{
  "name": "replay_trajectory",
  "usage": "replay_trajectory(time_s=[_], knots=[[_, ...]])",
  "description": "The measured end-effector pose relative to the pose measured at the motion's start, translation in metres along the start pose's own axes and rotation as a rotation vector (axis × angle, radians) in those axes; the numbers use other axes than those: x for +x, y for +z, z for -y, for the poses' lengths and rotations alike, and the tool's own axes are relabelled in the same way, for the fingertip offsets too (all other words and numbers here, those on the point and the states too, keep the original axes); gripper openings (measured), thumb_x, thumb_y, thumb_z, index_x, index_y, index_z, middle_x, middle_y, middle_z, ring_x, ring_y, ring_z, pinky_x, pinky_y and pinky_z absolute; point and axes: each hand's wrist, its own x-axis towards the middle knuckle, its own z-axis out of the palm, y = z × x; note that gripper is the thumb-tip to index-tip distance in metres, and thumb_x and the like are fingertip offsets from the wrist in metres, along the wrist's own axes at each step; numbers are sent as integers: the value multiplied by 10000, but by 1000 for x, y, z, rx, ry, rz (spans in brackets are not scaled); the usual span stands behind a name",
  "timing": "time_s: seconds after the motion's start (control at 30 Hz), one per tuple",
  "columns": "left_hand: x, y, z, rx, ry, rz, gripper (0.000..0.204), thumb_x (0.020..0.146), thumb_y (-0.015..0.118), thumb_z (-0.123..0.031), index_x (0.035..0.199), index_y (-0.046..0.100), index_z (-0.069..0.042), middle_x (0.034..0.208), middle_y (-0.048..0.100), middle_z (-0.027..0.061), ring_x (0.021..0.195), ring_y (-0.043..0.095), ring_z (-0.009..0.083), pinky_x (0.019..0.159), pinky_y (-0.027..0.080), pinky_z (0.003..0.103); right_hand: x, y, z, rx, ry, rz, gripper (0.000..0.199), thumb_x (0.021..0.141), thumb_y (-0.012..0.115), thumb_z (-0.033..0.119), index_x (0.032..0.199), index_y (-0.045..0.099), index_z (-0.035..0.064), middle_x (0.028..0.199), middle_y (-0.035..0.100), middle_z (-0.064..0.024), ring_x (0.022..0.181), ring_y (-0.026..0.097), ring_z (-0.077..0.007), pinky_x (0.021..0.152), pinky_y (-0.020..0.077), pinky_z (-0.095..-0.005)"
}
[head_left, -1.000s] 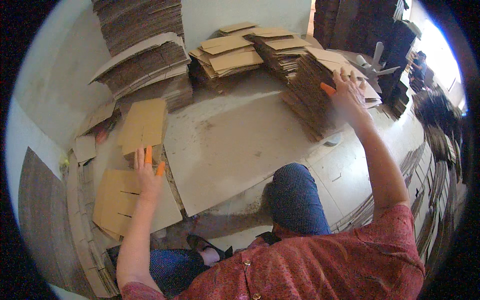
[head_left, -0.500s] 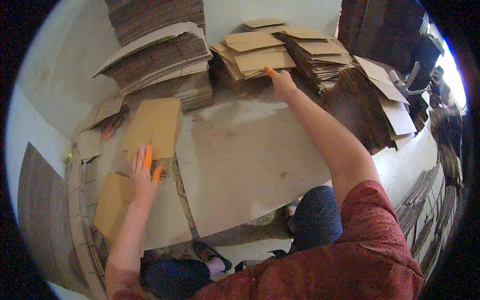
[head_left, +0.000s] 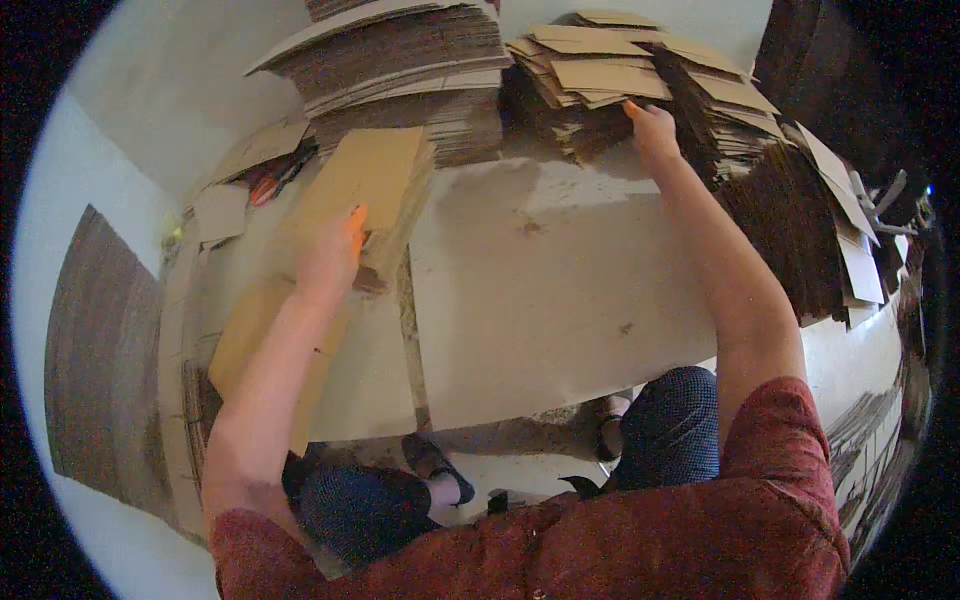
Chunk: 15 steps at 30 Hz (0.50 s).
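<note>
My left hand point(head_left: 330, 255), orange covers on its fingertips, is at the near end of a stack of tan cardboard pieces point(head_left: 375, 165) on the left of the table; its fingers are blurred. Nearer to me, partly under my left forearm, lies another cardboard piece point(head_left: 250, 330). My right arm reaches to the far side, where my right hand point(head_left: 655, 132) pinches the front edge of a cardboard piece point(head_left: 610, 78) on top of a tall pile. An orange cover shows on that hand too.
The pale tabletop point(head_left: 520, 300) has a dark seam. Behind stand a large cardboard stack point(head_left: 400, 65) and, at the right, more flat piles point(head_left: 780, 210). An orange-handled tool point(head_left: 265, 188) lies far left. A dark cardboard stack point(head_left: 100, 350) is by the left wall.
The view has shifted, so the table sits higher and further right. My left hand has shifted on the stack from outstretched fingers to a blurred pose. My right hand stays at the far pile's edge.
</note>
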Motion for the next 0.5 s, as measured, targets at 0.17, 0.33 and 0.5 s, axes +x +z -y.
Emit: replay_trajectory(time_s=[0.17,0.33,0.5], knots=[[3,-21,26,-373,-31,74,293,823,561,-128,1094,576,-17,1083,602,127,944,586,226,817,457,319,-133,30,-1,214,-106,234,439,842,561,244,1184,490,-21,1050,574,-98,870,571,-180,689,466,-293],[-13,-32,18,-624,186,-238,286,815,563,-85,1094,586,-28,1051,620,120,919,598,188,817,466,302,-243,42,22,668,236,606,437,880,512,271,1181,463,-43,1095,566,-142,920,588,-246,743,492,-314],[-113,-15,-72,-475,648,-138,312,801,580,-89,1107,570,-28,1132,573,131,1055,536,273,899,425,348,-281,42,28,898,452,714,327,878,519,215,1090,524,-34,962,603,-93,832,601,-207,685,498,-317]])
